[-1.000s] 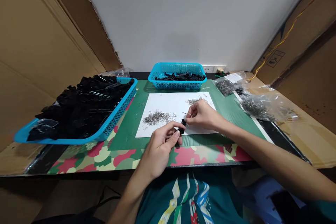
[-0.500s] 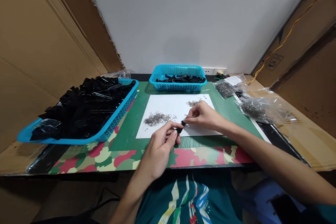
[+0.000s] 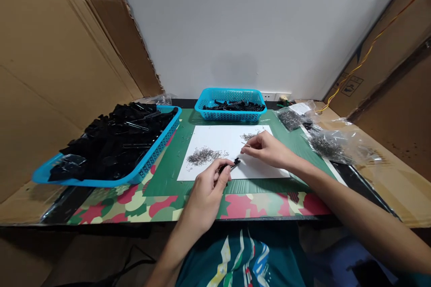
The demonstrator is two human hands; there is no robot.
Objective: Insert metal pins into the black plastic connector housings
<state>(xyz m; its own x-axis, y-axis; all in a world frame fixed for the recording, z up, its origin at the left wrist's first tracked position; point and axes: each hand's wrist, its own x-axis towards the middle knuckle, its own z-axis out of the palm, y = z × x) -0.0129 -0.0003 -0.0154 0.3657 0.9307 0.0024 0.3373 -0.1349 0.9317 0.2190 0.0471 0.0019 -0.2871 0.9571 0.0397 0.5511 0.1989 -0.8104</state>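
Note:
My left hand (image 3: 213, 184) pinches a small black plastic part (image 3: 237, 161) between thumb and fingers, above the near edge of a white sheet (image 3: 220, 134). To its right, my right hand (image 3: 261, 147) is closed on a thin, light-coloured stick-like tool (image 3: 246, 144), whose exact kind I cannot make out. The tool and the black part are apart. Left of my hands lies a pile of small metal springs (image 3: 204, 156) on the sheet. A smaller pile of springs (image 3: 249, 136) sits behind my right hand, partly hidden by it.
A large blue basket (image 3: 158, 148) heaped with black parts stands at the left. Another blue basket (image 3: 230, 116) with black parts is at the back. Clear bags of small metal pieces (image 3: 325, 143) lie at the right. Cardboard walls (image 3: 67, 54) flank the table.
My right hand has drawn slightly away from the black part, and more of the part now shows past my left fingers. The whole view has shifted a little.

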